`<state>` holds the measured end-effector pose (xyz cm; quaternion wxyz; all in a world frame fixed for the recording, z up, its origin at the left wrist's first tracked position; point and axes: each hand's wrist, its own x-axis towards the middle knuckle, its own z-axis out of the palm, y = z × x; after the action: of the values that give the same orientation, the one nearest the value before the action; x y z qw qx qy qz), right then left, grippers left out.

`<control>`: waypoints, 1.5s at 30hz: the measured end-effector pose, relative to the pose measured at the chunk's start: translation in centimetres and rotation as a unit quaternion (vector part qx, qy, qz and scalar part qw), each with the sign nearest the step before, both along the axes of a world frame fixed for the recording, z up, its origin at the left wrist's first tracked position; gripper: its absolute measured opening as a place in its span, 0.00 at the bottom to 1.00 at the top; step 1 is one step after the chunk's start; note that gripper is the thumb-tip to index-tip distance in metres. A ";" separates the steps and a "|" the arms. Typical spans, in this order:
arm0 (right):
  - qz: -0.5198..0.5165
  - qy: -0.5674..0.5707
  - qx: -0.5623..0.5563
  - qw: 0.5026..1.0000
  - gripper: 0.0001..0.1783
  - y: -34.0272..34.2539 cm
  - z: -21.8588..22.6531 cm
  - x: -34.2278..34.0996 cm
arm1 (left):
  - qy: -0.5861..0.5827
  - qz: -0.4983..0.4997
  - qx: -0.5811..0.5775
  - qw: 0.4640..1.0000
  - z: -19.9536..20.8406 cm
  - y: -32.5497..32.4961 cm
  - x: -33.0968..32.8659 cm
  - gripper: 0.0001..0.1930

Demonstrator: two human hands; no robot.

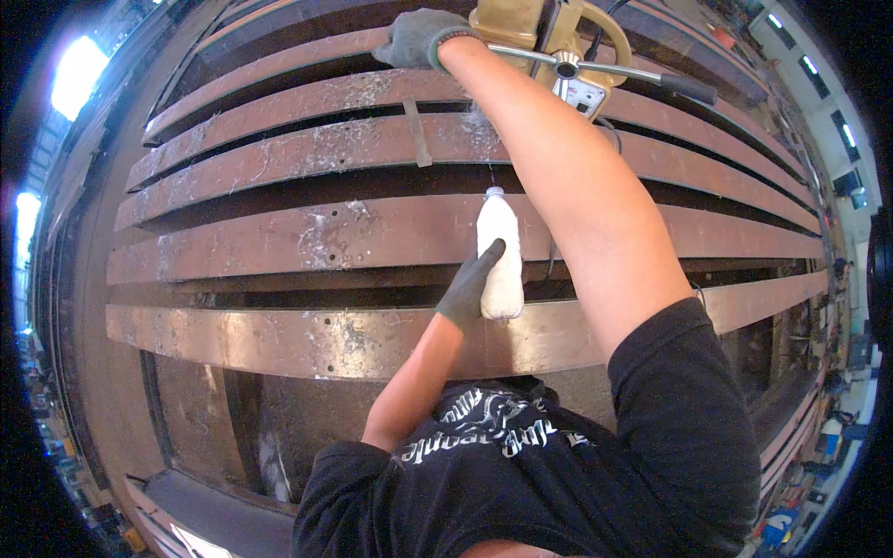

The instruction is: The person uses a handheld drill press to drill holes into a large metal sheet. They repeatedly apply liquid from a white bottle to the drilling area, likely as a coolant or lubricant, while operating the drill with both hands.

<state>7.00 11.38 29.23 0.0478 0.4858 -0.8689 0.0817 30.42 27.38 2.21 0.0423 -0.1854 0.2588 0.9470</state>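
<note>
Grey-gloved left hand (pixel 471 284) clasps a white plastic bottle (pixel 505 265), long axis and neck aimed toward the far edge of rust-brown steel beams (pixel 233 229); grip of grey-gloved right hand (pixel 420 38) unclear

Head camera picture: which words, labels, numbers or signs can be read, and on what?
Black T-shirt: white lettering across the chest; I won't copy its words.
Beige machine: marks on its pale panel, too small to read.
White bottle: no print that I can make out.

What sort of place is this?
Probably a metal fabrication workshop: long parallel metal beams with small holes, a tan drill-like machine with lever handles, and bright scatter that looks like metal shavings.
</note>
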 end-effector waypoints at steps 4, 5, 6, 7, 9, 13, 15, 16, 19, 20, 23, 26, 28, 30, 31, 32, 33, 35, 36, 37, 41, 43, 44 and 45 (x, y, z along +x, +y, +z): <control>0.013 0.020 -0.014 1.000 0.31 -0.2 -0.6 -0.3 | -0.016 -0.015 0.006 1.000 -0.4 -0.3 0.1 0.29; 0.009 0.021 -0.012 1.000 0.31 -0.3 -0.6 -0.2 | -0.015 -0.014 0.005 1.000 -0.1 -0.3 0.3 0.29; 0.005 0.023 -0.010 1.000 0.31 -0.3 -0.6 -0.2 | -0.013 -0.014 0.003 1.000 0.4 -0.3 0.3 0.29; 0.001 0.024 -0.008 1.000 0.31 -0.3 -0.6 -0.3 | -0.015 -0.010 -0.003 1.000 0.5 -0.2 0.3 0.29; 0.004 0.028 -0.013 1.000 0.31 -0.1 -0.7 -0.3 | -0.021 0.000 -0.017 1.000 0.6 -0.1 0.1 0.29; 0.008 0.034 -0.012 0.999 0.32 -0.3 -0.9 -0.3 | -0.018 -0.009 -0.011 1.000 1.4 -0.3 0.4 0.30; 0.005 0.034 -0.012 0.999 0.32 -0.2 -0.9 -0.3 | -0.024 -0.009 -0.011 1.000 2.0 -0.3 0.5 0.30; 0.004 0.034 -0.011 0.999 0.32 -0.2 -0.9 -0.3 | -0.025 -0.010 -0.010 1.000 1.8 -0.3 0.5 0.30; -0.002 0.036 -0.018 0.999 0.32 -0.3 -0.8 -0.1 | -0.016 -0.016 0.002 1.000 0.7 -0.4 0.3 0.29; 0.003 0.030 -0.014 0.999 0.32 -0.2 -0.8 -0.1 | -0.006 -0.018 0.010 1.000 0.4 -0.4 0.3 0.29; 0.017 0.018 -0.007 1.000 0.31 0.1 -0.1 0.7 | -0.008 -0.012 0.040 0.999 -0.6 -0.5 0.3 0.28; 0.008 0.020 0.002 1.000 0.31 0.2 -0.2 0.4 | -0.015 -0.023 0.053 0.998 -1.0 -0.4 0.0 0.28; 0.003 0.008 0.008 1.000 0.31 0.2 -0.1 0.7 | -0.019 -0.018 0.050 0.998 -0.7 -0.3 -0.1 0.28; 0.007 0.015 -0.001 1.000 0.32 0.3 -0.1 0.7 | -0.021 -0.003 0.046 0.999 -0.4 0.1 -0.3 0.28; 0.009 0.018 -0.005 1.000 0.32 0.3 -0.2 0.6 | -0.020 -0.003 0.039 0.999 -0.4 0.1 -0.3 0.28; 0.010 0.019 -0.002 1.000 0.32 0.2 -0.2 0.5 | -0.019 -0.002 0.032 0.999 -0.3 0.1 -0.3 0.28; 0.011 0.020 0.003 1.000 0.32 0.2 -0.3 0.4 | -0.018 -0.002 0.026 1.000 -0.4 0.1 -0.3 0.28; 0.009 0.028 0.009 1.000 0.31 0.0 -0.5 0.3 | -0.015 -0.006 0.021 1.000 -0.4 0.0 -0.3 0.28; 0.006 0.034 0.011 0.999 0.31 0.0 -0.5 0.3 | -0.014 -0.007 0.018 1.000 -0.1 0.0 -0.3 0.29; 0.004 0.040 0.013 0.999 0.31 0.0 -0.5 0.3 | -0.019 -0.004 0.009 1.000 0.2 0.0 -0.3 0.29; 0.018 0.023 0.008 1.000 0.30 0.4 0.0 1.2 | -0.026 0.011 0.002 1.000 0.3 -0.1 0.0 0.25; 0.022 0.025 0.013 0.999 0.30 0.4 -0.1 1.0 | -0.028 0.014 0.005 0.999 0.5 0.0 0.0 0.23; 0.020 0.023 0.011 0.999 0.30 0.4 -0.1 0.9 | -0.033 0.018 0.003 0.999 0.5 0.0 0.0 0.23; 0.020 0.021 0.011 1.000 0.30 0.3 -0.2 0.9 | -0.040 0.022 0.002 0.999 0.8 0.0 0.1 0.23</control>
<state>7.91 11.70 28.99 0.0586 0.5055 -0.8585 0.0627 30.53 27.42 3.02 0.0318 -0.2283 0.2506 0.9403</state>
